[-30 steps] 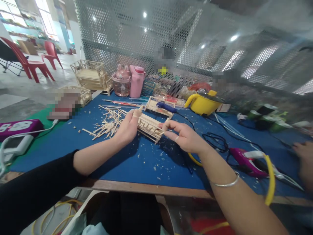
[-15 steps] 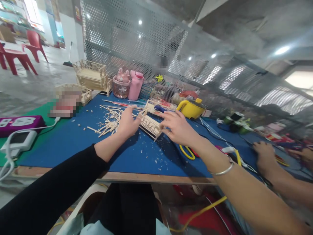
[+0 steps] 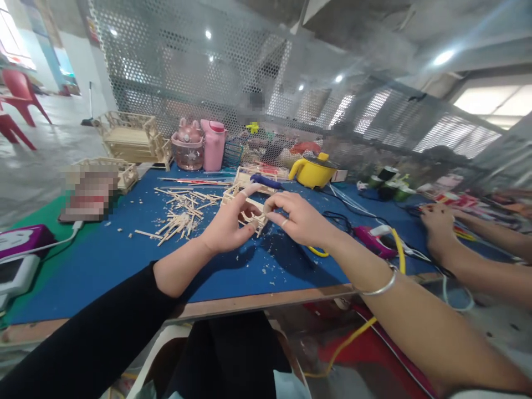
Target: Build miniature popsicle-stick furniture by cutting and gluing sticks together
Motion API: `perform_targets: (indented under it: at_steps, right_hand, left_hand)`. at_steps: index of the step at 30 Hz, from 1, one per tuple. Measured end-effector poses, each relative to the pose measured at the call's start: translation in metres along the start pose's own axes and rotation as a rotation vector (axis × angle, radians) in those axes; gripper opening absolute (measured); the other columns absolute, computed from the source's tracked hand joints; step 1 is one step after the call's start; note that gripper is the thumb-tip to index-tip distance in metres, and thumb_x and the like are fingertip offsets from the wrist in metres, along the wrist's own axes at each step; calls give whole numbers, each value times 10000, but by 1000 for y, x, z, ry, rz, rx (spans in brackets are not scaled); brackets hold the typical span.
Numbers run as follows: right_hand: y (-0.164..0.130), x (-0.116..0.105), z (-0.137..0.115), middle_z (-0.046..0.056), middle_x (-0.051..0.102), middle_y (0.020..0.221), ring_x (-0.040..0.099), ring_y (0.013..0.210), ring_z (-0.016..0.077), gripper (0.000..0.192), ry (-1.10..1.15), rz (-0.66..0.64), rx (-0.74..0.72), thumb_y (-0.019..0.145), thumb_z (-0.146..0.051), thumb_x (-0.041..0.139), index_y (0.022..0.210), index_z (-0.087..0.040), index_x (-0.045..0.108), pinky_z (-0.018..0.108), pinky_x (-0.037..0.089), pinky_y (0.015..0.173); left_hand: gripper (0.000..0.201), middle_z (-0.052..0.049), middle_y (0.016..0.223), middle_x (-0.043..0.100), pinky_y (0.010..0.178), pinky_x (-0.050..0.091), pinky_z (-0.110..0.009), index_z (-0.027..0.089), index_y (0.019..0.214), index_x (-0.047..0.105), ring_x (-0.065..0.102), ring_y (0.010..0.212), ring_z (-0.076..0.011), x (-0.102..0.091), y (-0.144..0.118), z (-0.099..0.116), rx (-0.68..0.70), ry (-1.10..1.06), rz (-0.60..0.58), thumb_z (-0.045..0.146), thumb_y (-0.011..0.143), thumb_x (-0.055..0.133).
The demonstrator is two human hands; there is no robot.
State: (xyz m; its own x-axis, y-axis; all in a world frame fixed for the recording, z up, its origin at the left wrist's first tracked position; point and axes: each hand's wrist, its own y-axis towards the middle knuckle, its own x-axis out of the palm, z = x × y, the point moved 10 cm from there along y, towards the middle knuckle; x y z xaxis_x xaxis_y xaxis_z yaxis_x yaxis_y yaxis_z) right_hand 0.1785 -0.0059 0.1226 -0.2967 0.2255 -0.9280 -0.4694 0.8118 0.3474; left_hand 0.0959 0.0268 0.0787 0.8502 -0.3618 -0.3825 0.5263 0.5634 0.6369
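Observation:
A small frame built of thin wooden sticks (image 3: pixel 245 209) stands on the blue table mat (image 3: pixel 124 255). My left hand (image 3: pixel 226 228) grips its near side, with the index finger stretched over the top. From the right, my right hand (image 3: pixel 297 220) pinches the frame's end between thumb and fingers; a ring and a silver bracelet show on that arm. A loose pile of wooden sticks (image 3: pixel 183 213) lies just left of my left hand.
A blue-handled tool (image 3: pixel 266 181), a yellow pot (image 3: pixel 312 170), pink bottles (image 3: pixel 201 145) and finished stick models (image 3: pixel 133 137) stand farther back. A pink glue gun (image 3: pixel 376 239) with cables lies to the right. Another person's hand (image 3: pixel 436 233) rests at the right edge. A wire mesh screen backs the table.
Both hands have drawn closer together on the stick frame, and it now sits nearer to me. The view has swung right, and the other person's arm reaches further in.

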Motion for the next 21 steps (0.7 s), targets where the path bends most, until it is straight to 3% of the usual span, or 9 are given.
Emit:
perform_targets:
  at_steps: [6,8,10,13,16,18,21]
  right_hand:
    - [-1,5,3,37,629,833,538,823,183,88,39,51,1,879,-203,505,800,-192,541,347,356,820]
    - [-1,6,5,37,632,838,540,834,186,93,9,48,-5,890,-213,499,817,-191,552,349,351,824]
    - [-1,5,8,41,639,862,537,870,194,97,-83,62,-24,895,-207,496,842,-192,575,366,335,853]
    - [0,4,9,58,646,935,518,952,222,141,-305,82,-85,887,-184,503,833,-201,633,430,274,942]
    - [4,10,4,73,633,1073,484,1055,256,172,-457,56,-185,873,-181,521,826,-224,681,491,202,1003]
    - [7,14,-1,78,615,1140,460,1107,267,185,-499,37,-245,869,-175,523,849,-232,699,508,172,1022]
    - [10,19,-5,90,612,1130,436,1137,281,196,-526,17,-291,860,-164,529,853,-228,714,514,163,1011]
  left_hand:
    - [692,-33,838,658,816,502,-288,113,1453,268,633,792,-134,11,-2,-2,-89,-105,-52,184,820,537]
    - [709,-36,863,660,779,505,-284,129,1454,276,621,767,-133,8,-3,-3,-73,-10,-45,148,791,528]
    - [722,-43,907,658,776,506,-311,152,1435,313,605,780,-148,-4,-3,-3,-31,158,39,114,743,517]
    - [786,-105,1112,643,958,451,-422,151,1430,310,577,1050,-231,-18,3,5,97,349,122,92,674,522]
    - [912,-166,1322,564,1114,280,-514,142,1469,233,438,1307,-306,-4,19,3,150,416,-91,80,612,541]
    - [979,-152,1278,609,1136,169,-584,155,1495,174,454,1307,-328,7,30,-9,70,460,-274,76,591,542]
    - [1006,-115,1136,693,1110,161,-619,166,1504,169,542,1217,-335,15,40,-22,-24,501,-412,72,574,541]
